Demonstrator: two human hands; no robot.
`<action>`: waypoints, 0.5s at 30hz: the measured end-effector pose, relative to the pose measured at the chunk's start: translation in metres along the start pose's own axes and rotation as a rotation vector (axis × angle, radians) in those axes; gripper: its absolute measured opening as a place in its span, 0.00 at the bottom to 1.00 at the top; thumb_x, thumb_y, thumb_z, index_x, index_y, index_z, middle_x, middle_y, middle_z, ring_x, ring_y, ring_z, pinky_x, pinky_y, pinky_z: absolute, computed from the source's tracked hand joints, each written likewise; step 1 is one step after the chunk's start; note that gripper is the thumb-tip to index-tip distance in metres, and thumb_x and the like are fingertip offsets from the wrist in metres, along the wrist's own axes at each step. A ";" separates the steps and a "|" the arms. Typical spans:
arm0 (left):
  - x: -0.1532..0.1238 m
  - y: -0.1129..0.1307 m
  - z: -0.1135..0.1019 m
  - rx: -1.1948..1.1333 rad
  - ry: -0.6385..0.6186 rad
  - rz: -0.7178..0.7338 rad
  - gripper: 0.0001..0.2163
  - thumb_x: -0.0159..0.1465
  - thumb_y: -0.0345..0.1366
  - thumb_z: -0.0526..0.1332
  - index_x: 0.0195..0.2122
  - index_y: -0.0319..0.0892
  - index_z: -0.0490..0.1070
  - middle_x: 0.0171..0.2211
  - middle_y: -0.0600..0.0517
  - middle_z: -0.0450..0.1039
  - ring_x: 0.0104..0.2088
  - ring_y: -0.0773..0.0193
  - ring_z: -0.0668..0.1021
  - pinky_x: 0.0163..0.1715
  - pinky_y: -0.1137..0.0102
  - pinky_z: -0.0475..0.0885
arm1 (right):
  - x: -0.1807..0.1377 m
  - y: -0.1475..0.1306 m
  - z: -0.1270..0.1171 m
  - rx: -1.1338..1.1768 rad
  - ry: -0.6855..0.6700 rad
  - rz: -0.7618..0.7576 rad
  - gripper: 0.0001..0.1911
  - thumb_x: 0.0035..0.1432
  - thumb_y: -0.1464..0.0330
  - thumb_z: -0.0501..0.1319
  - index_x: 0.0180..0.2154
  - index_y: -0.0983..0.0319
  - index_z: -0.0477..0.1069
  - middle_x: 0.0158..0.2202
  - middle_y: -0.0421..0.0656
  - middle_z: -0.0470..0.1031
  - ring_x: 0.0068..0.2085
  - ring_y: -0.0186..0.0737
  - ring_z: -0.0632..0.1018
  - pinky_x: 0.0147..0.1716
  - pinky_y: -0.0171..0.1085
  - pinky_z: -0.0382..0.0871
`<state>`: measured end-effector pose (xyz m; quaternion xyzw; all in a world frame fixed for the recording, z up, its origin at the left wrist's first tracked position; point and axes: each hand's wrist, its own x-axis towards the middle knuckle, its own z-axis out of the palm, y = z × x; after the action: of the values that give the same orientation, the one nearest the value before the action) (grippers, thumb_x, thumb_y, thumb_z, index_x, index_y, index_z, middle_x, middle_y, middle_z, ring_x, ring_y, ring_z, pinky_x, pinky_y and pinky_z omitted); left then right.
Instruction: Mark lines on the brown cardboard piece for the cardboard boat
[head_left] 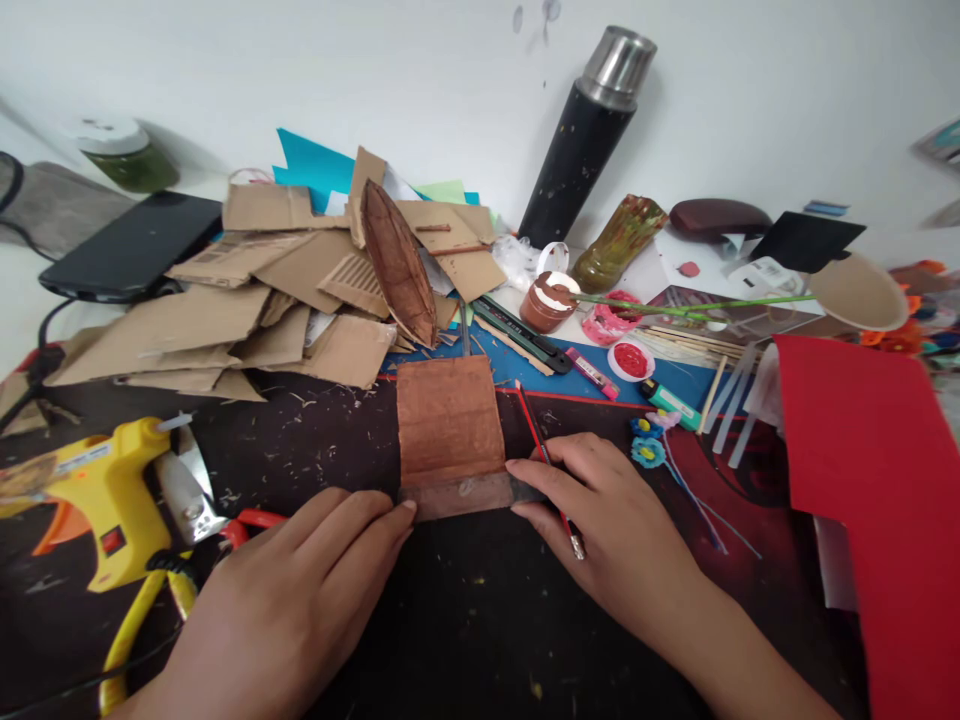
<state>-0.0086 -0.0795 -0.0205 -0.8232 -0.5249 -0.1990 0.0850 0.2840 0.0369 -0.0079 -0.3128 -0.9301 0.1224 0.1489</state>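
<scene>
Dark tabletop [480, 625]. Square brown-painted cardboard [450, 415] lies between hands; colouring looks done, no pencil line discernible. Left hand [300, 570], fingers together, touches clear flat strip [457, 497] at near edge, grip cannot tell; right hand [600, 505] pinches strip's other end, holds red-black wooden pencil [529, 412].

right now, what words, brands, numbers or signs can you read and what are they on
Nothing reads clearly.
Yellow glue gun: side label, too blurred.
Green cutter: print, too small.
Pink-and-white item: marking, too small.
Teal item: pale label, too small.
</scene>
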 end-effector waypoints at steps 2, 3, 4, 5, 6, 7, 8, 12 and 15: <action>0.000 0.000 0.000 -0.002 -0.002 -0.001 0.17 0.85 0.30 0.50 0.53 0.40 0.81 0.43 0.47 0.88 0.38 0.57 0.87 0.35 0.65 0.82 | 0.000 0.000 0.000 -0.002 -0.003 0.002 0.12 0.78 0.72 0.65 0.58 0.62 0.82 0.47 0.52 0.83 0.47 0.54 0.83 0.45 0.51 0.81; 0.000 0.000 0.000 -0.003 -0.004 -0.001 0.17 0.85 0.30 0.50 0.53 0.40 0.81 0.43 0.47 0.88 0.38 0.57 0.87 0.35 0.65 0.82 | 0.000 0.000 0.000 -0.004 -0.005 0.004 0.12 0.78 0.72 0.66 0.58 0.62 0.82 0.47 0.52 0.83 0.47 0.54 0.83 0.45 0.51 0.81; 0.000 0.000 0.000 -0.002 -0.004 0.000 0.17 0.85 0.30 0.50 0.53 0.40 0.82 0.43 0.47 0.88 0.38 0.57 0.87 0.35 0.65 0.82 | 0.000 0.000 0.000 -0.005 -0.006 0.005 0.12 0.78 0.72 0.66 0.58 0.62 0.82 0.47 0.52 0.83 0.46 0.54 0.83 0.45 0.51 0.81; 0.000 0.000 0.000 0.000 -0.004 0.002 0.18 0.85 0.30 0.50 0.53 0.40 0.82 0.43 0.47 0.88 0.38 0.57 0.87 0.35 0.65 0.82 | 0.000 0.000 0.000 -0.005 -0.006 0.005 0.12 0.77 0.72 0.66 0.58 0.62 0.82 0.47 0.52 0.83 0.46 0.54 0.83 0.45 0.51 0.81; 0.000 0.001 0.001 0.003 -0.004 0.006 0.18 0.85 0.31 0.50 0.53 0.40 0.82 0.43 0.47 0.88 0.38 0.57 0.87 0.35 0.65 0.82 | 0.001 -0.001 0.000 -0.006 -0.007 0.006 0.12 0.77 0.72 0.66 0.58 0.61 0.82 0.48 0.52 0.83 0.46 0.54 0.83 0.45 0.51 0.81; 0.000 0.001 0.001 0.006 -0.004 0.007 0.18 0.85 0.31 0.50 0.52 0.40 0.82 0.43 0.46 0.88 0.38 0.57 0.87 0.35 0.65 0.82 | 0.001 -0.001 0.000 -0.005 -0.010 0.009 0.12 0.77 0.72 0.67 0.58 0.61 0.82 0.48 0.52 0.83 0.47 0.54 0.83 0.45 0.51 0.82; 0.000 0.001 0.001 0.004 -0.005 0.007 0.18 0.85 0.31 0.51 0.52 0.40 0.83 0.43 0.46 0.88 0.39 0.57 0.88 0.35 0.65 0.82 | 0.001 -0.001 0.000 -0.003 -0.014 0.012 0.12 0.77 0.72 0.67 0.58 0.61 0.82 0.48 0.52 0.83 0.47 0.55 0.83 0.46 0.51 0.82; -0.001 0.001 0.001 -0.037 0.018 -0.008 0.15 0.85 0.34 0.53 0.54 0.40 0.82 0.44 0.47 0.89 0.39 0.57 0.88 0.37 0.64 0.83 | 0.002 0.002 -0.001 0.026 -0.025 0.025 0.12 0.76 0.72 0.69 0.58 0.60 0.82 0.49 0.51 0.84 0.48 0.54 0.84 0.47 0.52 0.82; -0.002 0.002 -0.003 -0.059 0.050 -0.056 0.13 0.84 0.37 0.57 0.61 0.43 0.80 0.47 0.48 0.88 0.42 0.56 0.88 0.43 0.62 0.84 | 0.002 0.010 -0.005 0.050 -0.020 0.040 0.12 0.76 0.72 0.70 0.58 0.60 0.82 0.49 0.50 0.85 0.48 0.53 0.84 0.48 0.51 0.83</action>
<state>-0.0082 -0.0834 -0.0189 -0.8052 -0.5391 -0.2373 0.0681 0.2898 0.0465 -0.0062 -0.3263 -0.9217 0.1516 0.1449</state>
